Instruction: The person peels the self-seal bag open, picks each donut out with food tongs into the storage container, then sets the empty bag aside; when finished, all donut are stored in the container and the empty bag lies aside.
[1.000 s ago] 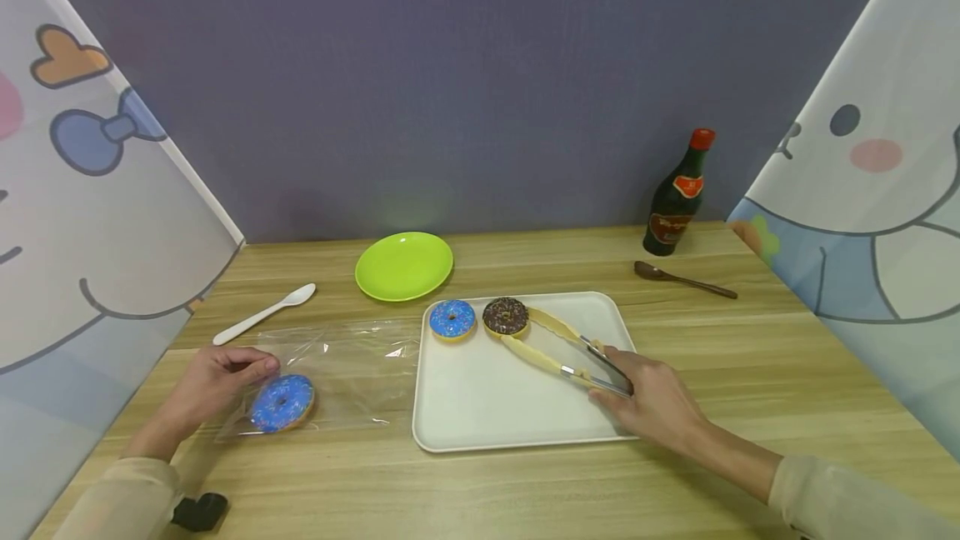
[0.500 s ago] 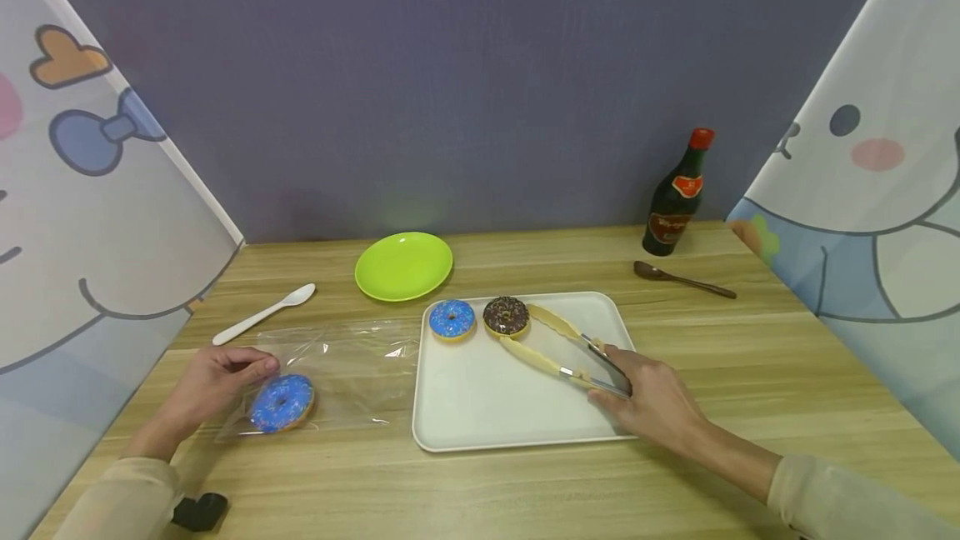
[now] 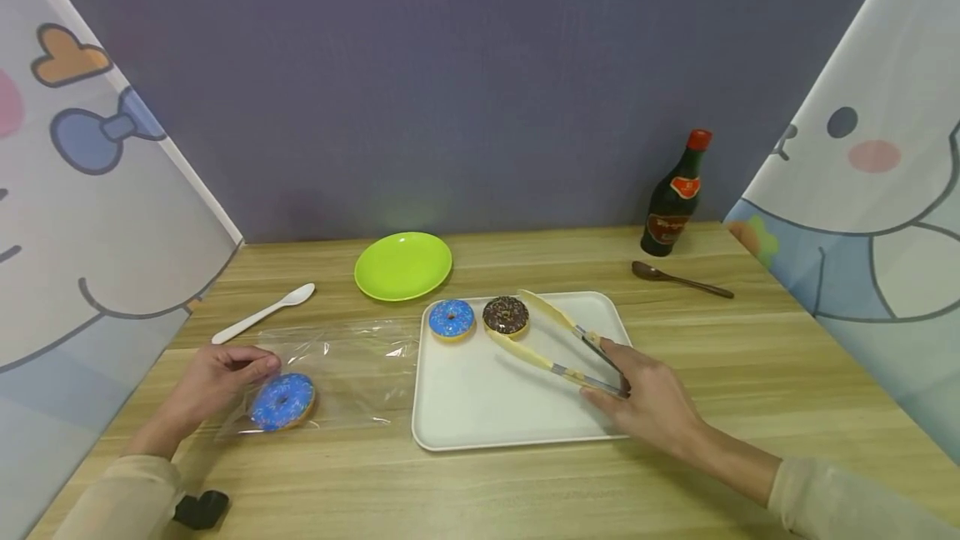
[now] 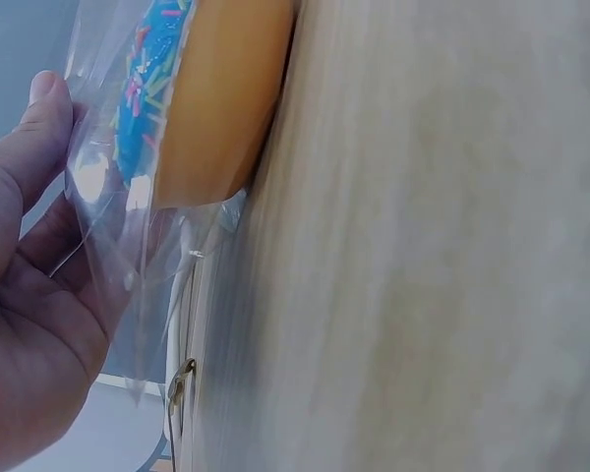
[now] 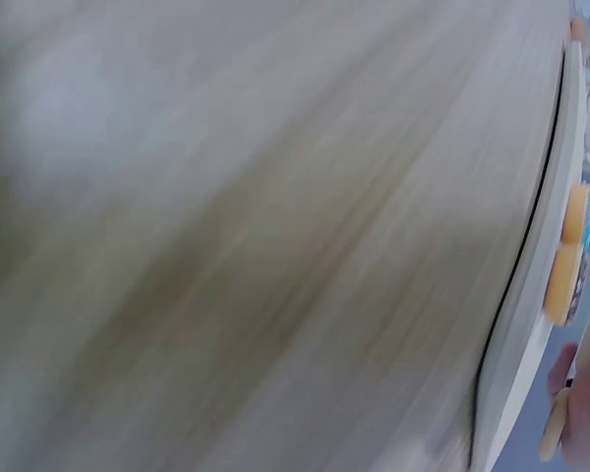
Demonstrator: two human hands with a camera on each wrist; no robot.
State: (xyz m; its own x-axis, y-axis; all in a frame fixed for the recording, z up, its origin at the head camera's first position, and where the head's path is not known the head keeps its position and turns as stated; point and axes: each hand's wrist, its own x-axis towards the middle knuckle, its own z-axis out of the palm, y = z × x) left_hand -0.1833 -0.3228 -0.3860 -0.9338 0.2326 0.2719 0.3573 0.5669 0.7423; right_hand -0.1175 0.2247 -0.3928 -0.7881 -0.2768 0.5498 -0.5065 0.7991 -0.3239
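Note:
My left hand [image 3: 223, 383] pinches the edge of a clear plastic bag [image 3: 360, 369]. Inside the bag lies a blue doughnut with sprinkles [image 3: 282, 401]; the left wrist view shows its tan side [image 4: 231, 108] close to the table. My right hand [image 3: 651, 392] holds a pair of tongs [image 3: 536, 357] with cream-coloured tips over the white tray [image 3: 480, 407]. The tongs are spread, one tip in front of a chocolate doughnut [image 3: 504, 315], the other behind it to the right. Left of it on the tray sits another blue doughnut [image 3: 441, 317].
A green plate [image 3: 403, 267] stands behind the tray. A white spoon [image 3: 262, 313] lies at the left, a brown wooden spoon [image 3: 678, 278] at the right. A dark bottle with a red cap [image 3: 672, 198] stands at the back right. Printed panels flank the table.
The tongs have spread wider, and their tips have come away from the chocolate doughnut's edge. My left hand and the bag have stayed in place.

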